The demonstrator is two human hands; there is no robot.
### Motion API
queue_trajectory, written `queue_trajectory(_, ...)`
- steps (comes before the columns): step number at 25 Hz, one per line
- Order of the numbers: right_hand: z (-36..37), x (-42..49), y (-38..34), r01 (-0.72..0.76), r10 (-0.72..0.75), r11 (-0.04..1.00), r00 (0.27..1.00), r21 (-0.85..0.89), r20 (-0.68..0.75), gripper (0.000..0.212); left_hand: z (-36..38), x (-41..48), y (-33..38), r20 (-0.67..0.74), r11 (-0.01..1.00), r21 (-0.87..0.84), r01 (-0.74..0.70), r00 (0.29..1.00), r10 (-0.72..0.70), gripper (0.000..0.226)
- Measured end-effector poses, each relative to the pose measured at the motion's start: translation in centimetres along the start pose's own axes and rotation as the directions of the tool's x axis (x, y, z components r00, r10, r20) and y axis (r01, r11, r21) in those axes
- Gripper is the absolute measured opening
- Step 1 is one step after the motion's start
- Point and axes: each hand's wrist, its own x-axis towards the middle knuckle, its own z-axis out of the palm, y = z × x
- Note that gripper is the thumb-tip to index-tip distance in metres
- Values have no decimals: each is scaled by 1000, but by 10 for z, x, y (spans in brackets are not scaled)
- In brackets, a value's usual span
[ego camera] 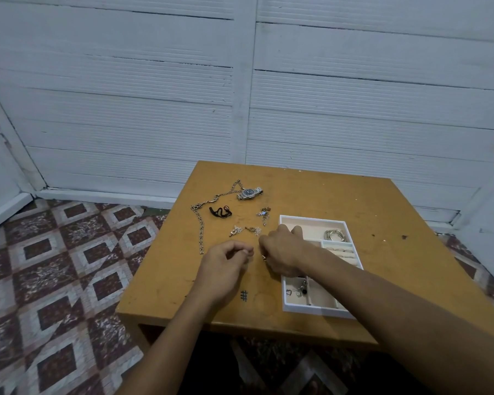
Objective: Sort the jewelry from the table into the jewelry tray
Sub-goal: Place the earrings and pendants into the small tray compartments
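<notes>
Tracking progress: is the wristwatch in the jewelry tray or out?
Out: the wristwatch lies on the table, beyond the jewelry tray, beside a chain necklace.

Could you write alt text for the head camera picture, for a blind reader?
Left hand and right hand, fingers curled, are close together over a wooden table by a white jewelry tray; whether they hold anything is unclear. A watch, a chain and small pieces lie beyond them.

The table [340,201] is matt, scuffed wood-look board. The watch [249,193] and long chain [200,229] are shiny metal. The jewelry tray [311,310] has smooth white walls, possibly plastic, with a pale matt lining.
</notes>
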Motion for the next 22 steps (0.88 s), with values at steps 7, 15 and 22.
queue_trajectory(7, -16, -2, 7, 19, -20, 1000, 999, -7, -39, 21, 1, 1, 9, -39, 950, -287, 122, 989, -139, 16)
queue_trajectory(15, -42, -12, 13, 70, 25, 855, 984, 513, -177, 12, 12, 14, 8, -69, 835, -520, 181, 965, -253, 18)
queue_trajectory(22, -63, -21, 7, 150, 42, 615, 974, 774, -223, 4, 18, 22, 25, -88, 716, -682, 149, 955, -282, 22)
